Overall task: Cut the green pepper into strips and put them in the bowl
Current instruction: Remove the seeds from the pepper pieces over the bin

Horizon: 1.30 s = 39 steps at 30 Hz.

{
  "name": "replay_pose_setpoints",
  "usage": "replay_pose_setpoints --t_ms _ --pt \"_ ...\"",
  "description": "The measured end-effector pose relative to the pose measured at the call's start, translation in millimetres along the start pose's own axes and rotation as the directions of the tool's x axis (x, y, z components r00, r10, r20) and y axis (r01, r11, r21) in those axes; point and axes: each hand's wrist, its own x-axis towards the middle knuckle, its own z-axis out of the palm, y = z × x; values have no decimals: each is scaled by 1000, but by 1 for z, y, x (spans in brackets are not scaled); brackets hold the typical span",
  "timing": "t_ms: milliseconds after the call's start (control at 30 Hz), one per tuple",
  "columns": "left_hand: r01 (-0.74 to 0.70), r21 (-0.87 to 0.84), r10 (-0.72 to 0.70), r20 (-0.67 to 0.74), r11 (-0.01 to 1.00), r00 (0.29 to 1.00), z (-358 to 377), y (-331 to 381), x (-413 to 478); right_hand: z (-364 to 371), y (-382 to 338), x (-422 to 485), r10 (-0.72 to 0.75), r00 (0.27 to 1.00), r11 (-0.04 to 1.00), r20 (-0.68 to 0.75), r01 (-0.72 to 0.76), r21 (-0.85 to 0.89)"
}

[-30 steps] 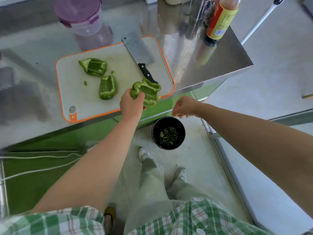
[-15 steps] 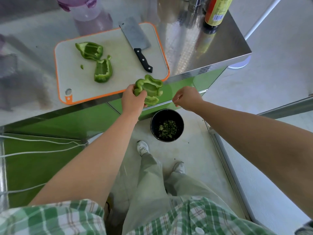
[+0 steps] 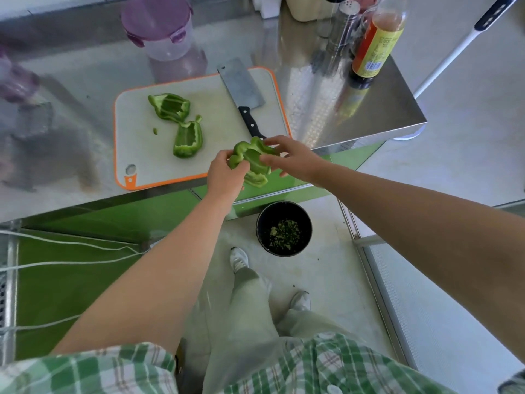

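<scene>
My left hand (image 3: 224, 177) grips a large piece of green pepper (image 3: 252, 160) over the counter's front edge, hollow side up. My right hand (image 3: 292, 159) has come onto the same piece, thumb and fingers pinching its right rim. Two more pepper pieces lie on the white cutting board (image 3: 136, 143) with the orange rim: one at the back (image 3: 170, 106), one nearer (image 3: 188, 139), with a small green scrap beside them. A cleaver (image 3: 241, 86) with a black handle rests on the board's right side. No bowl for strips is identifiable on the counter.
A black bin (image 3: 284, 227) holding green scraps stands on the floor right below my hands. At the back of the steel counter (image 3: 355, 109) are a purple-lidded container (image 3: 162, 27), a sauce bottle (image 3: 375, 44) and shakers. My feet are beside the bin.
My right hand, which hung curled beside the pepper above the bin, has moved left onto the pepper piece. My left hand has kept hold of it and lifted it slightly toward the board.
</scene>
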Motion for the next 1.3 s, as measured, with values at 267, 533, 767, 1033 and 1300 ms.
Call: replay_pose_setpoints --t_ms 267,533,767,1033,1300 --pt "-70 82 68 26 994 997 -50 36 76 15 -53 83 56 993 987 -102 -71 -147" --pt "-225 861 181 158 456 971 -105 11 132 35 -79 162 182 933 940 -311 -259 -224" --pt "-345 796 228 263 498 937 -116 8 147 45 -93 188 219 917 902 -333 -321 -289" --pt "-151 804 321 -53 576 945 -162 18 190 56 -98 201 250 928 887 -276 -334 -320" --pt "-264 837 351 93 479 932 -161 11 201 53 -96 205 292 927 892 -236 -353 -281"
